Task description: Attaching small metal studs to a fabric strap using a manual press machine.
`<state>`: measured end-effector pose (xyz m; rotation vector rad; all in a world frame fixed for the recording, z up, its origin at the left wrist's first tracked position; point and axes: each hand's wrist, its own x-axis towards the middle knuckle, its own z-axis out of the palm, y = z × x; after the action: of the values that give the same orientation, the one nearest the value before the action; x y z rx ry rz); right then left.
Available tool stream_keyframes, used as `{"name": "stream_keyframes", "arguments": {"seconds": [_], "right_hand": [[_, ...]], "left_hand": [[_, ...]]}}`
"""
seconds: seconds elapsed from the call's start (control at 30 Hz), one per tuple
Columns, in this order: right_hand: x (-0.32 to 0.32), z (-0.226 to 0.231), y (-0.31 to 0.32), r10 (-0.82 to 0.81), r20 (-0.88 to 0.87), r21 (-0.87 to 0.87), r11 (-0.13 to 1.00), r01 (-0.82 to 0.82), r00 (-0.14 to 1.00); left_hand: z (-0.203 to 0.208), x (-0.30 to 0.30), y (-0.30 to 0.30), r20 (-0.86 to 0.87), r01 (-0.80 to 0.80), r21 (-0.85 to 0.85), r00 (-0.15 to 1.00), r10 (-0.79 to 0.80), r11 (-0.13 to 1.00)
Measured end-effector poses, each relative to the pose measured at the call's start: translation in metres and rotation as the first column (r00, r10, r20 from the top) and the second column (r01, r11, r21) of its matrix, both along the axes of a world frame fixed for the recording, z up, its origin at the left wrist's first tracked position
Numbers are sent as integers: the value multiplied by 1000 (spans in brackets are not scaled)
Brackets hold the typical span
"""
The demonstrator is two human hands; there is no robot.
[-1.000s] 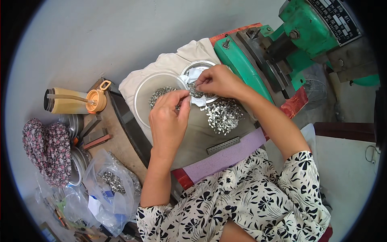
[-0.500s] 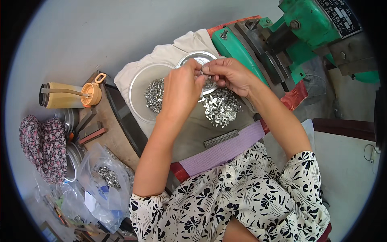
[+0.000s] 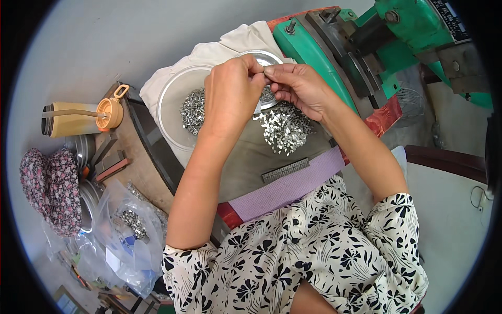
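Over a round metal dish (image 3: pixel 260 53), my left hand (image 3: pixel 230 99) and my right hand (image 3: pixel 304 90) meet at their fingertips. Both are closed in a pinch; whatever sits between the fingers is too small and covered to make out. Just below my right hand, a pile of small shiny metal pieces (image 3: pixel 285 128) lies on the cloth-covered table. To the left of my left hand stands a wide translucent tub (image 3: pixel 161 111), with more metal pieces (image 3: pixel 192 112) inside, partly hidden by that hand. A grey ridged metal block (image 3: pixel 286 170) rests nearer to me.
A green machine (image 3: pixel 319 70) with steel parts stands at the right. Along the table's near edge runs a purple strip (image 3: pixel 293 184). On the left are a yellow bottle (image 3: pixel 74 124), a floral cloth bundle (image 3: pixel 51 193) and a clear plastic bag (image 3: pixel 137 261) with metal pieces.
The view has shifted slightly, so the table's things sit a little higher and further left. Both hands stay pinched together over the dish, with the fingertips slightly rearranged.
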<state>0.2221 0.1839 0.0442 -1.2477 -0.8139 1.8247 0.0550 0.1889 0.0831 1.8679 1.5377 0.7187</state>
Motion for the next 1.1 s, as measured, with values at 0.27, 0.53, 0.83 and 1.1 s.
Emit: {"name": "stream_keyframes", "arguments": {"seconds": [0.27, 0.53, 0.83, 1.1], "right_hand": [[-12, 12, -6, 8, 159, 31, 999, -14, 987], [-6, 4, -5, -35, -152, -33, 999, 30, 988], [-10, 4, -3, -69, 159, 79, 995, 57, 985], [-4, -8, 0, -123, 601, 418, 891, -179, 790]], "left_hand": [[-8, -1, -5, -15, -22, 143, 1000, 25, 989], [-8, -6, -7, 273, -63, -90, 958, 86, 994], [-6, -9, -26, 98, -28, 102, 995, 18, 994], [-9, -20, -60, 31, 34, 270, 999, -44, 962]]}}
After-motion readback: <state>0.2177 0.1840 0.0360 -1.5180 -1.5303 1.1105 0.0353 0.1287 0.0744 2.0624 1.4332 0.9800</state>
